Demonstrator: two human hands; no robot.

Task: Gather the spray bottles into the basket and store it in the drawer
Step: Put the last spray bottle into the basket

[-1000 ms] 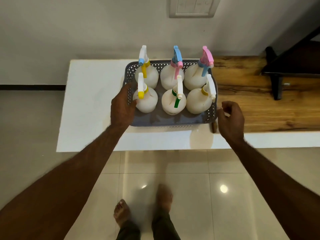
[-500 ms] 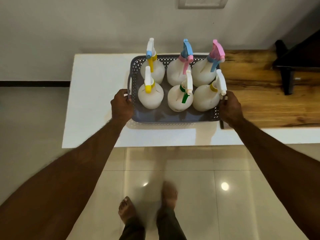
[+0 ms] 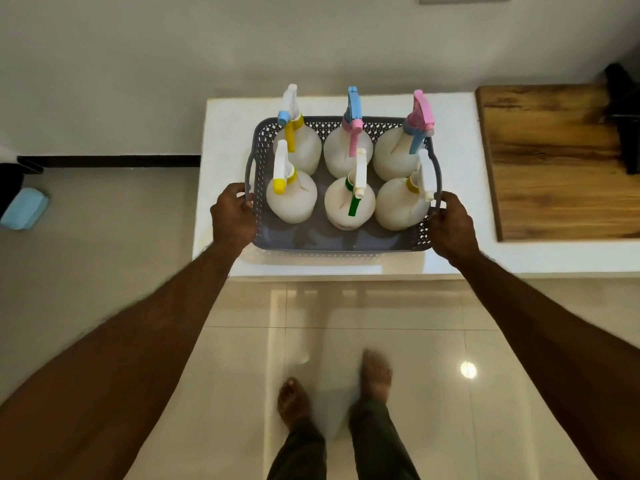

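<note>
White counter point(image 3: 450, 251) holds grey perforated basket point(image 3: 341, 245) with six white spray bottles point(image 3: 349, 206) in two rows, mixed-colour triggers, left hand point(image 3: 233, 216) clamped on 9 o'clock rim, right hand point(image 3: 452, 228) on 3 o'clock rim.

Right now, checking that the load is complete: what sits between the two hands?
In the head view, the grey basket spans the gap between the left hand and right hand, which grip its sides. Six spray bottles stand inside in two rows.

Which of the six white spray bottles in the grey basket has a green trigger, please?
The middle white plastic spray bottle in the near row; its trigger is green, unlike the others' yellow, pink, blue or white.
</note>
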